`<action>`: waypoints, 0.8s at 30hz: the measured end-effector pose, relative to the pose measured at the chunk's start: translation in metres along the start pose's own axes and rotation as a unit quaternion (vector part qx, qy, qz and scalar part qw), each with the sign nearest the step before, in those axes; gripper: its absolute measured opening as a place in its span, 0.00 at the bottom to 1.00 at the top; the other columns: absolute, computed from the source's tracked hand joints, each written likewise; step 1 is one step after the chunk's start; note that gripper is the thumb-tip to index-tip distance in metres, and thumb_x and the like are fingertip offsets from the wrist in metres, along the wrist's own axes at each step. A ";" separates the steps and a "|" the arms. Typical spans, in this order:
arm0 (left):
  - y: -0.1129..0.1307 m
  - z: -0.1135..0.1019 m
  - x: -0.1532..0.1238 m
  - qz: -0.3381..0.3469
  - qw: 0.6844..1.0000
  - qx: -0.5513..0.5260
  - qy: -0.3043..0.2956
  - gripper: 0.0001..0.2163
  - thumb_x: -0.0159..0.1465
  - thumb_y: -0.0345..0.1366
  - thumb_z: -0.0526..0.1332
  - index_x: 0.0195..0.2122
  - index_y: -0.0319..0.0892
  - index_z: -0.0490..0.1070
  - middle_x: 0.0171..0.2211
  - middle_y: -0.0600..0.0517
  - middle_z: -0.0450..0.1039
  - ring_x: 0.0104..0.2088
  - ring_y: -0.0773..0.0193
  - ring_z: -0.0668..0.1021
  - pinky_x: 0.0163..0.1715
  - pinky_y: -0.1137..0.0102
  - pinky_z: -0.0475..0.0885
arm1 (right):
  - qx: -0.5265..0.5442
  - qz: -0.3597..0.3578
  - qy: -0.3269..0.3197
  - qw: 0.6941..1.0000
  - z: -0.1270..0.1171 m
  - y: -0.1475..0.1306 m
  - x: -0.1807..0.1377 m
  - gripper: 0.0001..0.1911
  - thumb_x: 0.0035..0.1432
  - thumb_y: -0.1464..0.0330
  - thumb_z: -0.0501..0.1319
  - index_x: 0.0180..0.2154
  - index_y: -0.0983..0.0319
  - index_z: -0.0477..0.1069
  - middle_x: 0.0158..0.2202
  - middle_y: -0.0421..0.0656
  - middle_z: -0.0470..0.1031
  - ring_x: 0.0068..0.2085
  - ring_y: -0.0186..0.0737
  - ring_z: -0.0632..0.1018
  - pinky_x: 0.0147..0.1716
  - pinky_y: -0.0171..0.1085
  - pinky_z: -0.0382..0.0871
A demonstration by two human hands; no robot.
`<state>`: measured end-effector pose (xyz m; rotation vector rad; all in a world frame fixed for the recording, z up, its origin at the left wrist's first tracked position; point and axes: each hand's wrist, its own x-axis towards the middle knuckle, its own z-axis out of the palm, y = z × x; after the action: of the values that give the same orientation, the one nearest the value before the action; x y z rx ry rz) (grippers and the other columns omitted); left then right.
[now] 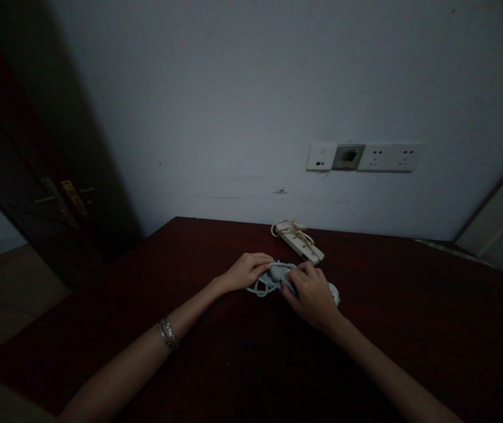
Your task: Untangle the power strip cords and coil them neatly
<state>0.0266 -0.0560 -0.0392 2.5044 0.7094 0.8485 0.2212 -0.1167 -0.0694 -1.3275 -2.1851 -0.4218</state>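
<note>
A bundled white cable (pixel 260 288) lies in loops on the dark red table, between my two hands. My left hand (pixel 247 271) is closed on the left side of the loops, with its thumb and fingers gripping the cord. From the right, my right hand (pixel 313 294) curls over the other side of the bundle, its fingers and thumb closed on the cord. A rounded white end (pixel 334 294) sticks out beyond the right hand; what it belongs to is mostly hidden under that hand. The pale piece in the middle of the loops is too dim to make out.
Just behind my hands lies a white power strip (pixel 301 242) with its cord wrapped around one end. The table (pixel 216 241) meets a pale wall carrying a row of socket plates (pixel 377 157). A dark door with a brass handle (pixel 74 197) stands at the left.
</note>
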 end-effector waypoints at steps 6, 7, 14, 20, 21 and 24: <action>-0.007 0.001 0.002 -0.045 0.996 -0.078 0.001 0.11 0.63 0.34 0.54 0.41 0.36 0.73 0.43 0.46 0.74 0.44 0.63 0.75 0.46 0.70 0.67 | 0.070 -0.026 -0.002 0.997 -0.004 0.009 0.002 0.08 0.56 0.67 0.55 0.27 0.62 0.62 0.28 0.44 0.70 0.36 0.43 0.67 0.36 0.40 0.56; -0.008 0.001 0.003 -0.050 0.995 -0.083 0.000 0.11 0.62 0.34 0.55 0.41 0.35 0.73 0.43 0.45 0.74 0.44 0.63 0.75 0.46 0.70 0.67 | 0.086 -0.031 -0.005 0.996 -0.005 0.010 0.003 0.08 0.56 0.67 0.55 0.26 0.62 0.62 0.28 0.44 0.69 0.34 0.41 0.66 0.35 0.40 0.57; -0.014 0.002 0.005 -0.082 0.995 -0.043 -0.020 0.12 0.62 0.34 0.54 0.41 0.36 0.73 0.45 0.45 0.71 0.47 0.62 0.72 0.50 0.69 0.64 | 0.139 -0.023 0.029 0.990 -0.021 0.033 0.008 0.09 0.57 0.68 0.55 0.25 0.61 0.62 0.27 0.42 0.67 0.32 0.39 0.68 0.36 0.39 0.60; -0.009 0.014 -0.003 -0.127 0.990 0.023 -0.049 0.24 0.63 0.45 0.50 0.57 0.39 0.59 0.54 0.42 0.64 0.53 0.55 0.68 0.53 0.61 0.61 | 0.076 -0.048 0.047 0.995 -0.039 0.052 0.015 0.08 0.57 0.67 0.56 0.27 0.62 0.66 0.31 0.47 0.71 0.40 0.45 0.69 0.38 0.43 0.62; -0.008 0.015 -0.004 -0.143 0.988 0.032 -0.054 0.29 0.60 0.49 0.54 0.59 0.38 0.56 0.55 0.41 0.62 0.53 0.53 0.67 0.53 0.59 0.61 | 0.080 -0.052 0.049 0.994 -0.041 0.054 0.016 0.07 0.57 0.67 0.56 0.27 0.62 0.67 0.32 0.47 0.71 0.41 0.45 0.68 0.38 0.43 0.63; -0.006 0.018 -0.004 -0.173 0.983 0.045 -0.051 0.38 0.50 0.52 0.63 0.59 0.37 0.56 0.54 0.39 0.63 0.52 0.50 0.68 0.50 0.60 0.64 | 0.110 -0.062 0.066 0.990 -0.041 0.058 0.017 0.07 0.56 0.68 0.57 0.27 0.62 0.67 0.33 0.47 0.71 0.41 0.44 0.68 0.39 0.44 0.65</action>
<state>0.0328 -0.0570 -0.0574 2.3793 1.1277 0.5701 0.2784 -0.0987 -0.0267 -1.0217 -2.1401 -0.2969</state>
